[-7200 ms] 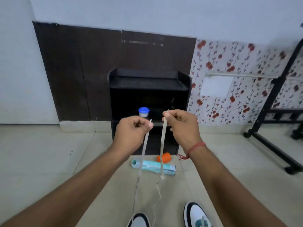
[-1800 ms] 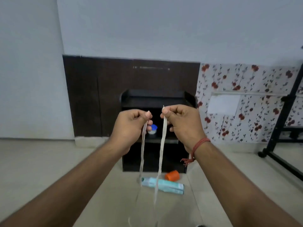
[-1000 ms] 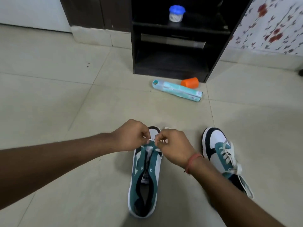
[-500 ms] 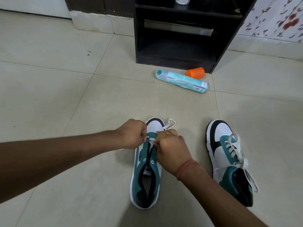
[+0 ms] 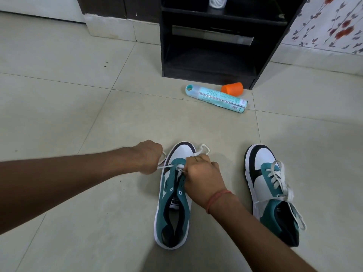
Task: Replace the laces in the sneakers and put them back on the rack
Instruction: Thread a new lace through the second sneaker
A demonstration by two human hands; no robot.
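The right sneaker (image 5: pixel 272 195) on the floor looks laced; the left sneaker (image 5: pixel 173 201) has only its lowest eyelets threaded, both hands (image 5: pixel 149 157) (image 5: pixel 202 174) pinching the lace (image 5: pixel 167 166); racking (image 5: pixel 212 42) remains.

Both forearms reaching forward and down, left hand (image 5: pixel 149 157) fisted, right hand (image 5: pixel 202 174) curled, knuckles up, close together

floor tiles (image 5: pixel 78 107): smooth, faintly glossy | lace (image 5: pixel 202 151): flat woven cloth | rack (image 5: pixel 208 73): dark matt

Head view, steeply downward, close.
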